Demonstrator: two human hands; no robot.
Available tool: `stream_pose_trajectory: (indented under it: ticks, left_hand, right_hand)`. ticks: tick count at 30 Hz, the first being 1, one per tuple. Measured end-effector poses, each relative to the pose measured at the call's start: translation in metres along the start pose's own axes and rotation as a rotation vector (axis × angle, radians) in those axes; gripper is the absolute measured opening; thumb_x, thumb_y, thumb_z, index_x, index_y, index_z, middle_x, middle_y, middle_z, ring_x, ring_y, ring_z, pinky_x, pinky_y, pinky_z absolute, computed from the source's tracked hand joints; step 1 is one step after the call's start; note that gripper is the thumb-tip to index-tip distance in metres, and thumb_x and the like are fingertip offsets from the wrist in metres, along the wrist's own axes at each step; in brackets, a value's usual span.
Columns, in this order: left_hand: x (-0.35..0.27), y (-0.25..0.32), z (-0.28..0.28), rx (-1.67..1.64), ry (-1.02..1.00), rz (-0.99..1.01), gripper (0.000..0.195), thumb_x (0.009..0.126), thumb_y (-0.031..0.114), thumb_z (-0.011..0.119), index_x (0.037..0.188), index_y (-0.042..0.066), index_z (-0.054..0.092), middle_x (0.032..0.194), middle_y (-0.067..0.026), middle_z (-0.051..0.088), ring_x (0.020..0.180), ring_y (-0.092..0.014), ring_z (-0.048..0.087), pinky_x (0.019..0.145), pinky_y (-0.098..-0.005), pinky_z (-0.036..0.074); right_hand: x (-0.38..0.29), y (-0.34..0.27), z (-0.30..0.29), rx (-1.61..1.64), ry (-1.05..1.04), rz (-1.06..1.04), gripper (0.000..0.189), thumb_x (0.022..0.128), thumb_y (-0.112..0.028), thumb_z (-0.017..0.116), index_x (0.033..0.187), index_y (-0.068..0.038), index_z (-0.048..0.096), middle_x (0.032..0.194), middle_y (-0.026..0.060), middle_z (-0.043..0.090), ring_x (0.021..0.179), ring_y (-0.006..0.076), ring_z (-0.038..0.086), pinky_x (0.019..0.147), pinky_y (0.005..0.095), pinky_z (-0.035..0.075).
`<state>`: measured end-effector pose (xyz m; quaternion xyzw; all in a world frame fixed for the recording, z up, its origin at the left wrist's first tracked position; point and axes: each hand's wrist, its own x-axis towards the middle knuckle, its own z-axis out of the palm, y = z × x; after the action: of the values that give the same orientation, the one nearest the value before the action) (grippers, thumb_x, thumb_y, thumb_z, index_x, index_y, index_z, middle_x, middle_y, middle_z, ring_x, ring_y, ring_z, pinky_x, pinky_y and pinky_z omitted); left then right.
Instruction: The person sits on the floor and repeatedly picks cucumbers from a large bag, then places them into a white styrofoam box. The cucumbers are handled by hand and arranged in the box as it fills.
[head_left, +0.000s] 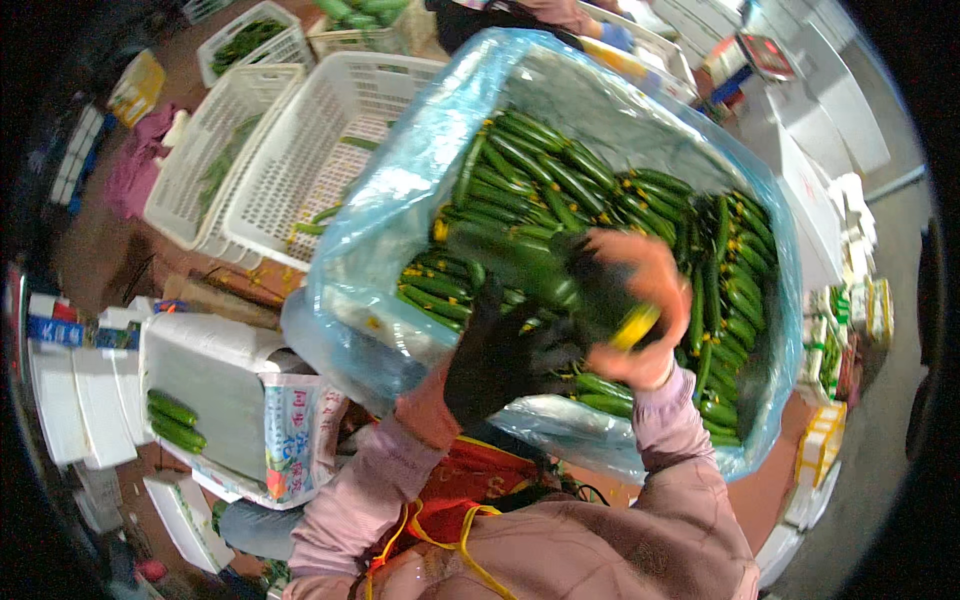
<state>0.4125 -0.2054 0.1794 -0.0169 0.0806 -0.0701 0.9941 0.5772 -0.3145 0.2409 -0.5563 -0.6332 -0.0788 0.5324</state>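
In the head view, a crate lined with blue plastic film (420, 150) holds rows of dark green cucumbers (517, 161) with yellow blossom ends. My bare right hand (664, 289) curls around blurred cucumbers (611, 304), one showing a yellow end. Close beside it is my left hand (502, 367) in a black glove, low over the crate's near side. A blurred cucumber (517, 262) stretches above the glove's fingers. Blur and overlap hide whether the glove grips it or only touches it.
White perforated crates (330, 97) stand at the upper left, one with a few cucumbers inside. Two cucumbers (176, 420) lie on a grey surface (232, 397) at lower left. White boxes (802, 187) line the right. Beyond the crate, another person's arm (559, 15) shows.
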Motion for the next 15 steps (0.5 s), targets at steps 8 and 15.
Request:
stream_pose_trajectory:
  ticks: [8, 15]
  left_hand:
    - [-0.031, 0.020, -0.018, -0.759, -0.450, -0.316, 0.042, 0.095, 0.058, 0.053, 0.102, 0.018, 0.060, 0.075, 0.0063, 0.052, 0.066, -0.015, 0.055, 0.058, -0.0368, 0.046]
    - [-0.049, 0.042, -0.029, 0.199, 0.186, 0.550, 0.042, 0.099, 0.015, 0.051, 0.138, 0.000, 0.049, 0.134, -0.0126, 0.058, 0.121, -0.024, 0.058, 0.108, -0.0381, 0.045]
  right_hand:
    - [-0.003, -0.038, 0.073, -0.100, -0.620, -0.534, 0.031, 0.076, -0.027, 0.059, 0.106, -0.020, 0.061, 0.119, 0.0117, 0.057, 0.110, 0.0350, 0.055, 0.100, 0.0578, 0.045]
    - [-0.021, -0.057, 0.048, 0.828, -0.423, 0.158, 0.038, 0.090, -0.038, 0.056, 0.096, -0.003, 0.069, 0.115, 0.0158, 0.066, 0.118, 0.0418, 0.056, 0.106, 0.0583, 0.037]
